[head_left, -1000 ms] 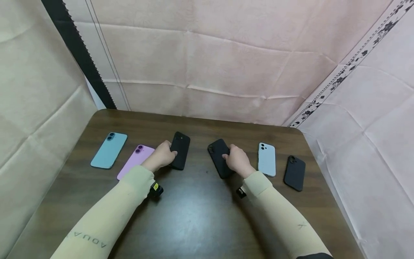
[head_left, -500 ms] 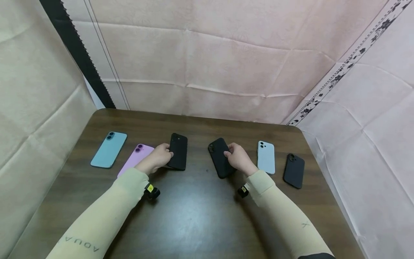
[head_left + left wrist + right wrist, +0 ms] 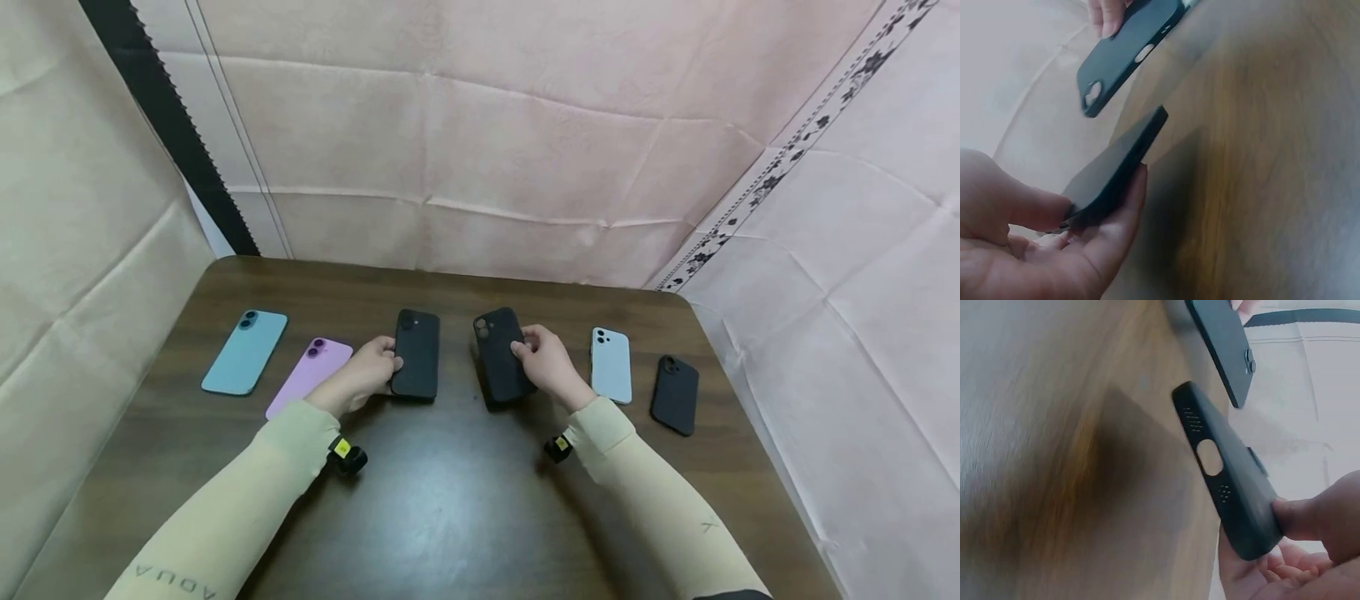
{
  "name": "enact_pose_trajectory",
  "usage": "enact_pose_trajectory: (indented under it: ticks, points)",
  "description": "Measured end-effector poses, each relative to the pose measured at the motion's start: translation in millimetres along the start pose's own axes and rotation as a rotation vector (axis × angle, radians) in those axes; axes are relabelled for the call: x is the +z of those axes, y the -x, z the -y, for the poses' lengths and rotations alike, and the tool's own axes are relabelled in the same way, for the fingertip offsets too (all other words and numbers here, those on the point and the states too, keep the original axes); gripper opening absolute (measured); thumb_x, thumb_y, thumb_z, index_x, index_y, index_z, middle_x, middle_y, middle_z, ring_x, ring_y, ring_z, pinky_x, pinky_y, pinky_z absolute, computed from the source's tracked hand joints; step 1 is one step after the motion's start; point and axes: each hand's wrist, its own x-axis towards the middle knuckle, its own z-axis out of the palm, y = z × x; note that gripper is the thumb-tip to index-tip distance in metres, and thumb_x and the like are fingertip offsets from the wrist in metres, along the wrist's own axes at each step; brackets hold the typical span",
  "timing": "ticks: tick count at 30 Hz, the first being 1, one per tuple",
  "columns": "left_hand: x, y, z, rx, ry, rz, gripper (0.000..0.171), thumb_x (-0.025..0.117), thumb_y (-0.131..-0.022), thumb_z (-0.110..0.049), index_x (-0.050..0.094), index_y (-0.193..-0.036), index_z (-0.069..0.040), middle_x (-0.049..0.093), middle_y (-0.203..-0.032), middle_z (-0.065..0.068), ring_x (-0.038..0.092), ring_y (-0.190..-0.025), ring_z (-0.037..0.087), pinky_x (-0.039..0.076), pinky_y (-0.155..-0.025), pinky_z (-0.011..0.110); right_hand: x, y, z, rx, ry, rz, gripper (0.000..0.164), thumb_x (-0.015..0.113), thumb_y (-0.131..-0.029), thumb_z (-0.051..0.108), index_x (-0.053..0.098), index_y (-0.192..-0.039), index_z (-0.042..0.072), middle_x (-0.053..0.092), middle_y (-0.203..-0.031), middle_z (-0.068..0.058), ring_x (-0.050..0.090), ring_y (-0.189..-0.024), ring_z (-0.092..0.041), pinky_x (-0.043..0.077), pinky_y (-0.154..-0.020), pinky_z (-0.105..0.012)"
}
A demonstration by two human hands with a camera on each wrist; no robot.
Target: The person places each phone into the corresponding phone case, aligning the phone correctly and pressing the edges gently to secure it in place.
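Observation:
In the head view, my left hand grips a black phone by its left edge. The left wrist view has the thumb on one face and fingers beneath, with the phone lifted off the table. My right hand pinches a black phone case along its right edge. The case is raised and slightly tilted, with a gap between it and the phone. A port cut-out and speaker holes pierce the case's end in the right wrist view. Through its camera opening lighter background shows in the left wrist view.
On the brown wooden table, a blue phone and a purple phone lie at left. A pale blue phone or case and a dark one lie at right. Pale cloth hangs behind the table.
The black phone's back has turned more toward the head camera and stands more upright. The right hand has raised the black case off the table, its shadow now separate. Other items stay put.

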Motion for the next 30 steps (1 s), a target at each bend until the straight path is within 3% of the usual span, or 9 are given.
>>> enact_pose_trajectory:
  ticks: [8, 12, 14, 20, 24, 27, 30]
  points:
    - [11.0, 11.8, -2.6, 0.042, 0.101, 0.069, 0.045, 0.039, -0.103, -0.008, 0.023, -0.145, -0.001, 0.034, -0.147, 0.024, 0.044, -0.127, 0.036, 0.046, -0.096, 0.048, 10.0, 2.8, 12.5, 0.092, -0.304, 0.025, 0.036, 0.056, -0.1, 0.028, 0.05, -0.131, 0.012, 0.061, -0.114, -0.012, 0.06, -0.102, -0.024, 0.05, -0.087, -0.041]
    - [16.9, 14.9, -3.4, 0.062, 0.131, 0.089, 0.046, 0.039, -0.103, -0.008, 0.022, -0.146, -0.003, 0.033, -0.147, 0.022, 0.044, -0.127, 0.036, 0.047, -0.095, 0.047, 16.5, 3.9, 17.2, 0.104, -0.384, 0.052, 0.037, 0.057, -0.099, 0.027, 0.05, -0.133, 0.012, 0.059, -0.117, -0.012, 0.055, -0.109, -0.022, 0.045, -0.092, -0.04]
    - [19.7, 15.7, -3.8, 0.067, 0.142, 0.092, 0.047, 0.04, -0.103, -0.009, 0.022, -0.147, -0.004, 0.033, -0.148, 0.021, 0.044, -0.127, 0.036, 0.046, -0.095, 0.048, 19.5, 4.2, 19.2, 0.103, -0.421, 0.069, 0.038, 0.057, -0.099, 0.027, 0.049, -0.134, 0.012, 0.059, -0.118, -0.011, 0.054, -0.104, -0.021, 0.045, -0.088, -0.037]
    - [27.2, 16.4, -4.8, 0.101, 0.182, 0.13, 0.046, 0.04, -0.104, -0.01, 0.023, -0.147, -0.006, 0.035, -0.148, 0.02, 0.045, -0.127, 0.037, 0.046, -0.096, 0.048, 24.3, 5.4, 23.4, 0.102, -0.48, 0.09, 0.037, 0.056, -0.1, 0.027, 0.048, -0.133, 0.013, 0.06, -0.114, -0.011, 0.051, -0.086, -0.022, 0.041, -0.067, -0.032]
    - [27.5, 17.7, -6.3, 0.115, 0.212, 0.142, 0.042, 0.04, -0.104, -0.009, 0.028, -0.144, -0.008, 0.043, -0.142, 0.017, 0.054, -0.118, 0.033, 0.05, -0.091, 0.045, 27.6, 5.5, 26.2, 0.099, -0.472, 0.092, 0.038, 0.057, -0.099, 0.03, 0.048, -0.133, 0.015, 0.061, -0.115, -0.013, 0.059, -0.099, -0.023, 0.049, -0.079, -0.035]
    - [26.1, 18.8, -6.7, 0.12, 0.235, 0.15, 0.04, 0.04, -0.104, -0.01, 0.031, -0.143, -0.01, 0.049, -0.138, 0.016, 0.058, -0.112, 0.031, 0.051, -0.089, 0.044, 30.4, 5.5, 27.5, 0.091, -0.444, 0.083, 0.038, 0.058, -0.099, 0.031, 0.049, -0.132, 0.016, 0.062, -0.113, -0.012, 0.061, -0.1, -0.024, 0.05, -0.085, -0.038]
    - [26.8, 19.4, -6.6, 0.131, 0.255, 0.165, 0.038, 0.039, -0.104, -0.01, 0.031, -0.142, -0.01, 0.052, -0.134, 0.017, 0.06, -0.108, 0.032, 0.052, -0.088, 0.045, 32.7, 5.9, 28.5, 0.087, -0.432, 0.077, 0.036, 0.058, -0.099, 0.03, 0.051, -0.131, 0.016, 0.063, -0.11, -0.011, 0.062, -0.097, -0.023, 0.051, -0.083, -0.039]
